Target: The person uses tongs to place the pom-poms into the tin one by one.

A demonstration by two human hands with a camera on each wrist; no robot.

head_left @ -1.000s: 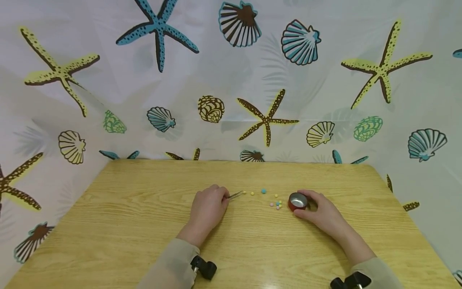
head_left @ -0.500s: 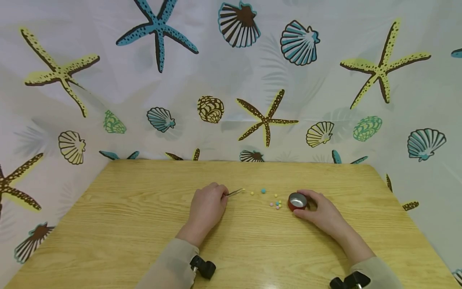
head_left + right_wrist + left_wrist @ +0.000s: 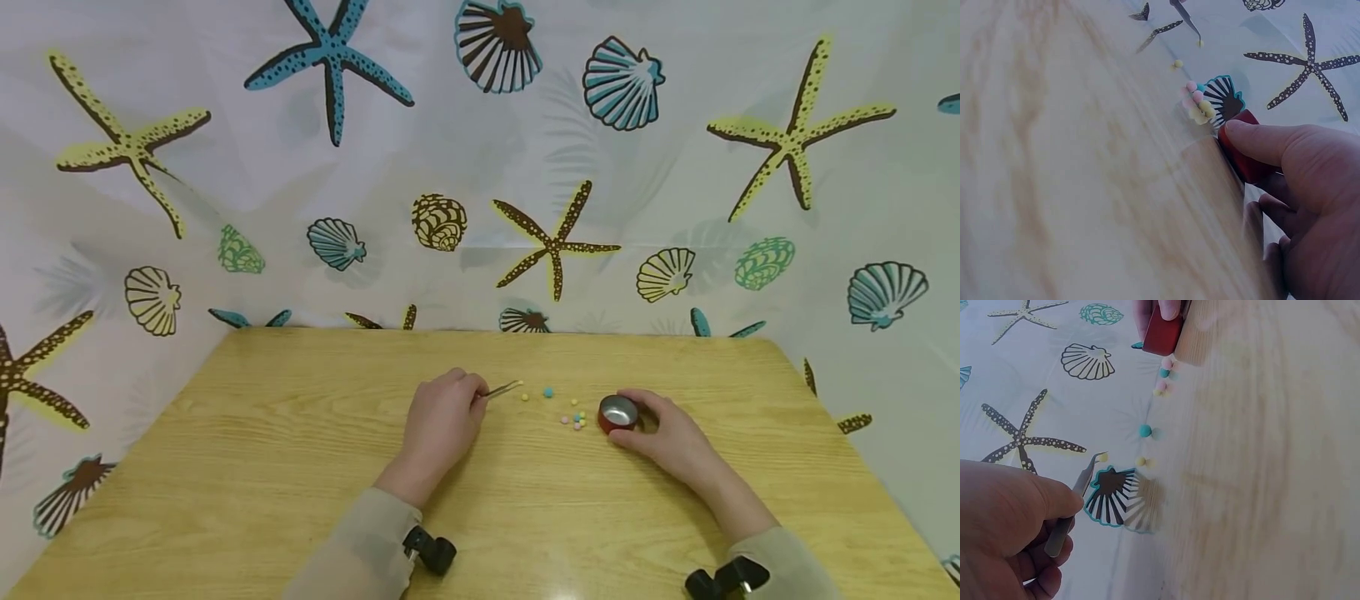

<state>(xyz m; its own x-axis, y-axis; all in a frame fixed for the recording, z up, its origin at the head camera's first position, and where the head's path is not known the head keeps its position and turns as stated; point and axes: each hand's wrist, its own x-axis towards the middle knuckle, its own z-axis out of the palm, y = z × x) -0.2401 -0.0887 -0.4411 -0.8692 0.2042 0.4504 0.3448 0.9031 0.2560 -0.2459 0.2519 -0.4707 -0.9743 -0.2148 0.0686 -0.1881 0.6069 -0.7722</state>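
Observation:
My left hand (image 3: 446,421) pinches a pair of metal tweezers (image 3: 1074,509) between thumb and fingers. At the tweezers' tips sits a small yellow bead (image 3: 1102,458), held above the table. My right hand (image 3: 671,437) grips a small round red cup (image 3: 618,415) with a silvery inside, thumb on the near side and a finger on the far side. The cup stands on the table, tilted or level I cannot tell. Between the hands lie a blue bead (image 3: 548,392), a yellow bead (image 3: 525,397) and a cluster of pink, blue and yellow beads (image 3: 577,419).
A wood-grain table (image 3: 525,517) bears everything. Behind it and at its sides hangs a pale cloth (image 3: 480,158) printed with starfish and shells. Another yellow bead (image 3: 574,402) lies behind the cluster. Each sleeve carries a black wrist camera (image 3: 430,550).
My left hand has moved up and to the right, lifting the yellow bead in the tweezers off the table. The right hand stays on the red cup.

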